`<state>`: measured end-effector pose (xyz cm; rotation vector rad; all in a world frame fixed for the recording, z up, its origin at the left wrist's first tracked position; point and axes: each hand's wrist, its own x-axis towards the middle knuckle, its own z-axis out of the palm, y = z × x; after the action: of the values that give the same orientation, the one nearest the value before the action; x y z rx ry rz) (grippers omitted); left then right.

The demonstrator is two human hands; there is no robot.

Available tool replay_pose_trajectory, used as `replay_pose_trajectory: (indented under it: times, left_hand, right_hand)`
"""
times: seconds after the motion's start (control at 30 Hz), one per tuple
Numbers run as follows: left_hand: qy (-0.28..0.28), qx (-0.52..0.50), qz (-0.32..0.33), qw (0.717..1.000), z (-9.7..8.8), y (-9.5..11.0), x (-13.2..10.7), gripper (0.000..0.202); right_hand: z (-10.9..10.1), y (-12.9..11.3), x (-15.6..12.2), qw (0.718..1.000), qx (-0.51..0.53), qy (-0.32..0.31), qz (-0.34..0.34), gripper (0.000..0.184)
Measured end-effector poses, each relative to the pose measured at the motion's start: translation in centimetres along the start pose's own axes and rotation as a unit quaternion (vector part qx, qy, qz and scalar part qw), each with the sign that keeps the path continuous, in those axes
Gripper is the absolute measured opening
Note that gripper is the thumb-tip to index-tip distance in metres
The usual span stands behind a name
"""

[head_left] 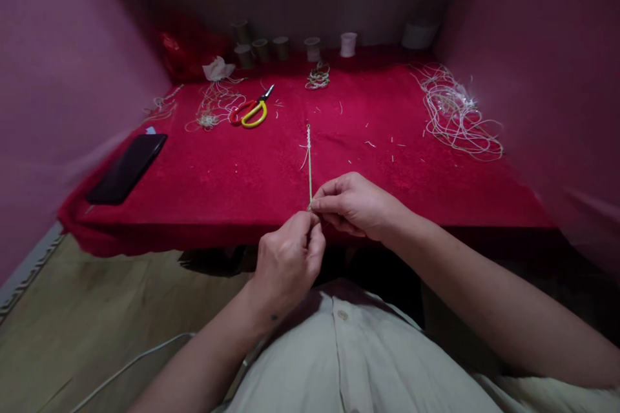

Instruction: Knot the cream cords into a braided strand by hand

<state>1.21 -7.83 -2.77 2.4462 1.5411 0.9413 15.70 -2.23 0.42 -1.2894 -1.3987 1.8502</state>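
A pale green cord runs taut from a small fixed point on the red cloth down to my hands at the table's front edge. Its far part is a whitish knotted braid, with thin loose thread ends beside it. My right hand pinches the cord's near end between thumb and index finger. Just below and to the left, my left hand is closed, its fingertips at the same near end of the cord. What exactly lies inside the left fingers is partly hidden.
Red-and-yellow-handled scissors lie left of the braid, and a black phone at the left edge. Tangled cord is heaped at right. Several thread spools stand at the back. Short thread snippets dot the red cloth.
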Motion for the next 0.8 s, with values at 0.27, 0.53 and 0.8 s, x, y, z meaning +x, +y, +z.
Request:
replay_pose_trajectory:
  times: [0.27, 0.53, 0.8]
  left_hand:
    - [-0.088, -0.230, -0.184, 0.952, -2.5, -0.8, 1.3, 0.008]
    - [-0.181, -0.526, -0.352, 0.753, -1.9, -1.7, 3.4, 0.023]
    - [-0.186, -0.450, -0.346, 0.802, -2.3, -2.1, 3.9, 0.013]
  right_hand:
    - [-0.2, 0.0, 0.1, 1.000, -0.018, 0.004, -0.002, 0.022]
    - [-0.3, 0.2, 0.1, 1.000, -0.027, -0.003, -0.015, 0.019]
    - [0.2, -0.1, 0.0, 0.998, -0.057, 0.012, -0.006, 0.024]
